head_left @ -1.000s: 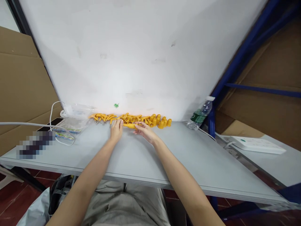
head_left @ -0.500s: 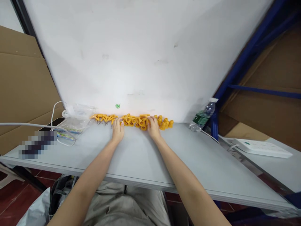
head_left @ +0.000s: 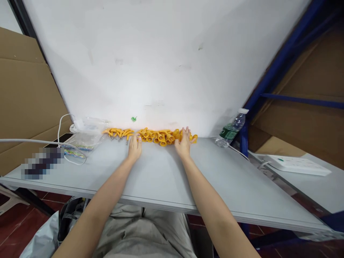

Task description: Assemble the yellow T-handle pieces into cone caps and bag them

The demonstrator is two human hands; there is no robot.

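My left hand (head_left: 134, 147) rests on the table beside the left end of a pile of yellow-orange funnel-shaped plastic parts (head_left: 160, 138). Its thumb and fingers are apart, and no part shows in its grasp. At the right end of that pile, my right hand (head_left: 184, 144) reaches over several short yellow cup-like pieces (head_left: 194, 138), its fingers spread and touching or close to them. The hand hides some of these pieces. Left of my left hand lie several thin, curved orange pieces (head_left: 116, 132) with small metal chains or screws.
A white panel (head_left: 161, 71) stands behind the grey table (head_left: 158, 179). A water bottle (head_left: 232, 128) leans near the blue frame (head_left: 243, 138) at right. On the left are clear plastic bags (head_left: 90, 134), a white cable (head_left: 27, 141) and cardboard (head_left: 27, 96). A power strip (head_left: 298, 165) lies far right.
My right hand has moved right, from the funnel-shaped parts onto the cup-like pieces, with its fingers now more spread. My left hand has stayed nearly in place.
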